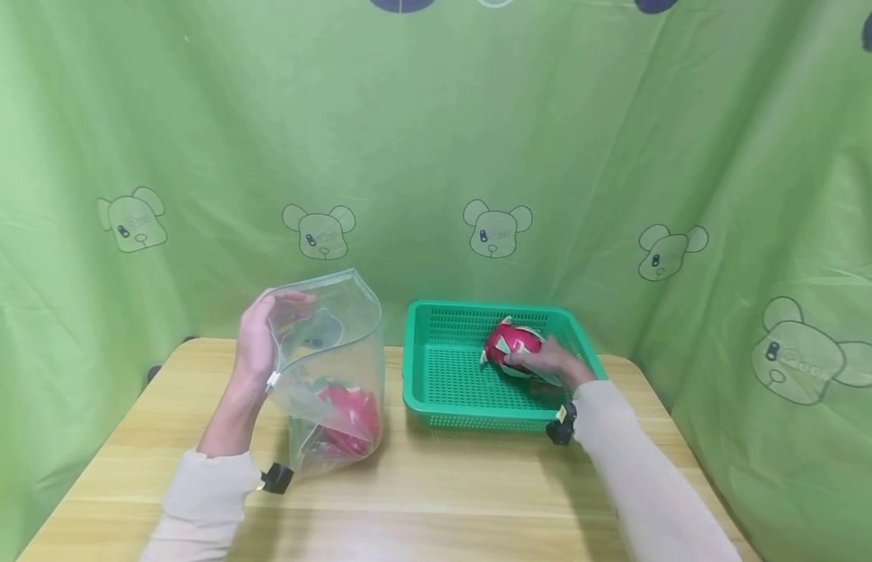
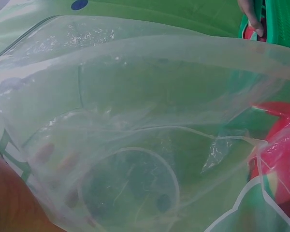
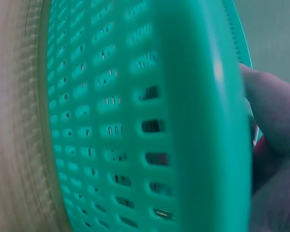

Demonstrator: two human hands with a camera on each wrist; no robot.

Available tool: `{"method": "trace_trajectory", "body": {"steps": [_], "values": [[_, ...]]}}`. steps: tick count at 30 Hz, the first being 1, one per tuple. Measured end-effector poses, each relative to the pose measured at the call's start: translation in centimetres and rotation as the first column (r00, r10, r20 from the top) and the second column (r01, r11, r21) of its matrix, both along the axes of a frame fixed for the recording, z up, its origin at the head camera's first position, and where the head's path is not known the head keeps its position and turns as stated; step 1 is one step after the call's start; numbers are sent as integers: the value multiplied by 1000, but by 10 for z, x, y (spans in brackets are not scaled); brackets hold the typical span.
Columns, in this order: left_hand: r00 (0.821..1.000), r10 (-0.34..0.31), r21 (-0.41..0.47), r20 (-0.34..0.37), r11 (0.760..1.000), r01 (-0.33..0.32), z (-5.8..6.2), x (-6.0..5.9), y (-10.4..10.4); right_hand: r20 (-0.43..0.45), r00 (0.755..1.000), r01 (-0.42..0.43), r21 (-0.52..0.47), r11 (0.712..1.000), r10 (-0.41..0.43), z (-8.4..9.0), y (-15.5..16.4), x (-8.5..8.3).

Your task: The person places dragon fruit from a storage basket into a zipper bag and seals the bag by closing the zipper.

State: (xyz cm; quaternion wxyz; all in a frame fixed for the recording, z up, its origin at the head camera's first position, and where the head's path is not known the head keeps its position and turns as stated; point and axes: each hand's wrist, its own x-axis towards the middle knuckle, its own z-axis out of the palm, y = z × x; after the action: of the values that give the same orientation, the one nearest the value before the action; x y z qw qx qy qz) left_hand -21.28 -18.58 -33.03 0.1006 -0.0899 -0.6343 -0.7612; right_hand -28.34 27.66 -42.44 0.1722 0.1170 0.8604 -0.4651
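Note:
My left hand (image 1: 256, 336) holds the upper edge of a clear plastic zip bag (image 1: 337, 355), whose mouth gapes open. The fingers show through the plastic in the left wrist view. A pink dragon fruit (image 1: 351, 417) lies at the bottom of this bag (image 2: 135, 111). On the right, my right hand (image 1: 548, 361) grips a second dragon fruit (image 1: 511, 343) inside a green basket (image 1: 443, 406). In the right wrist view, the basket's wall (image 3: 198, 121) hides most of that fruit, and only part of my right hand (image 3: 275, 130) appears beside the rim.
Bag and basket stand side by side on a light wooden table (image 1: 436, 499). Behind and on both sides hangs a green curtain (image 1: 407, 156) printed with bear heads. A small white slider (image 1: 273, 380) sits on the bag's zip.

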Motion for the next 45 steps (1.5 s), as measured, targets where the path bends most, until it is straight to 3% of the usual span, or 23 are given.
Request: {"method": "trace_trajectory", "body": {"steps": [7,15,45], "values": [[1000,-13,18,6,1000,13,0,1,0,-31,999,-7,87,996,10,-8,2,-4],[1000,-14,8,11,1000,14,-1,1,0,-55,998,21,117,993,-15,-14,7,-5],[1000,0,14,0,1000,0,-1,0,4,-223,974,52,40,998,-42,12,9,8]]}}
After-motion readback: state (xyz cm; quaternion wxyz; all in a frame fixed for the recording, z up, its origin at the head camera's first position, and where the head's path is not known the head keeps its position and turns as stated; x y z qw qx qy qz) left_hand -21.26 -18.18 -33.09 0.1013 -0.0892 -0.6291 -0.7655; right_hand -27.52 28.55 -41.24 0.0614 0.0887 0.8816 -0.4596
